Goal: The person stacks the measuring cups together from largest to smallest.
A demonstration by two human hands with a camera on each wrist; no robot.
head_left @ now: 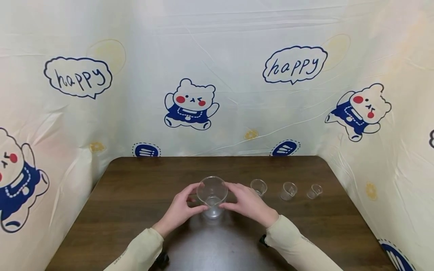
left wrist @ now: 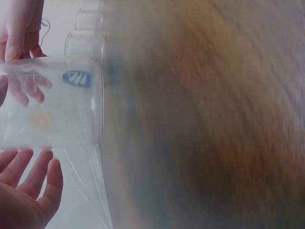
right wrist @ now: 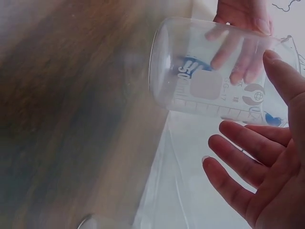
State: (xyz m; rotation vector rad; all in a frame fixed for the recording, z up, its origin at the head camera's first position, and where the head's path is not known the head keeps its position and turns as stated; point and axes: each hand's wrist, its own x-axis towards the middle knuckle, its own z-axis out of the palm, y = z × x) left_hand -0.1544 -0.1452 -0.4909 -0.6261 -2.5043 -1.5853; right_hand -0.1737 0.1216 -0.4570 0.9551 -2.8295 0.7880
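A large clear glass beaker [head_left: 213,197] stands upright at the middle of the table, between both hands. My left hand [head_left: 181,207] holds its left side, thumb at the near side and fingers toward the back. From the right, my right hand [head_left: 249,205] grips it the same way, near the upper part. White print and graduation lines show on the beaker wall [right wrist: 205,86] in the right wrist view. Through the glass in that view, the left hand's fingers [right wrist: 243,52] are visible. The left wrist view has the beaker's base [left wrist: 99,102] close to the tabletop.
Three smaller clear beakers stand in a row to the right: the largest [head_left: 259,187] beside the right hand, a middle one [head_left: 288,192], then the smallest [head_left: 315,192]. The dark wooden table [head_left: 142,177] is backed by a pale printed curtain [head_left: 237,113] on three sides.
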